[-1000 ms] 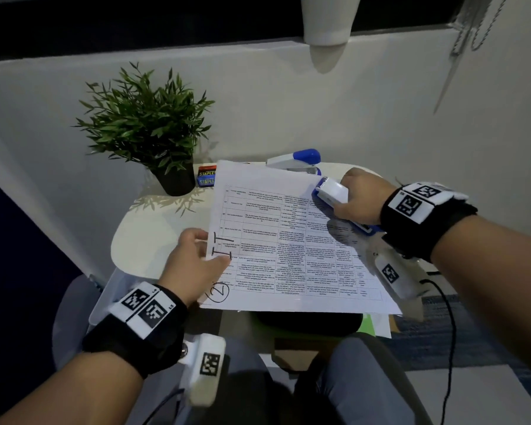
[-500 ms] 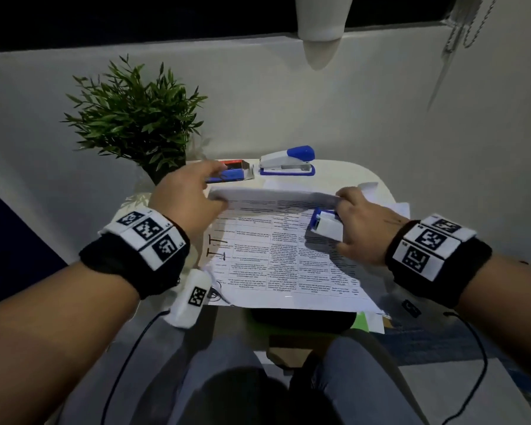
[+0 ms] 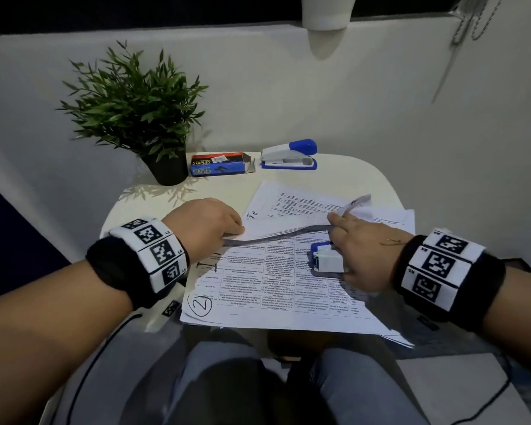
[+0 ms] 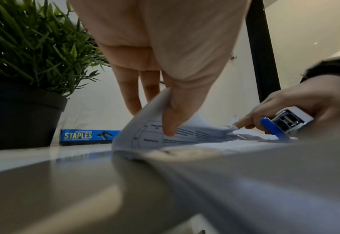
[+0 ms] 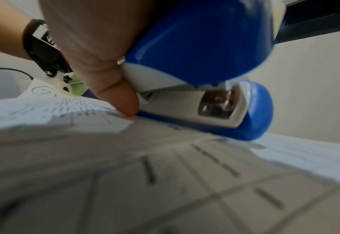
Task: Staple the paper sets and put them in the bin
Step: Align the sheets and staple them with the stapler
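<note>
A stack of printed paper sets [image 3: 276, 289], the top one marked with a circled 2, lies on the small white table [image 3: 154, 207]. My left hand [image 3: 235, 231] pinches the left edge of a lifted top sheet [image 3: 288, 213], thumb on the sheet [image 4: 145, 131]. My right hand [image 3: 341, 240] grips a blue and white stapler [image 3: 327, 260] resting on the stack, its forefinger touching the sheet's right end. The right wrist view shows the stapler [image 5: 195, 76] close up against the palm, with the thumb [image 5: 123, 99] touching the paper.
A second blue and white stapler [image 3: 288, 154] and a box of staples [image 3: 218, 164] sit at the table's far edge. A potted plant [image 3: 135, 108] stands at the far left. The wall is close behind. My knees [image 3: 227, 378] are under the table's near edge.
The papers, held up a second ago with the stapler at one corner, now lie on the table. My left hand went to the far edge and now lifts the top sheet.
</note>
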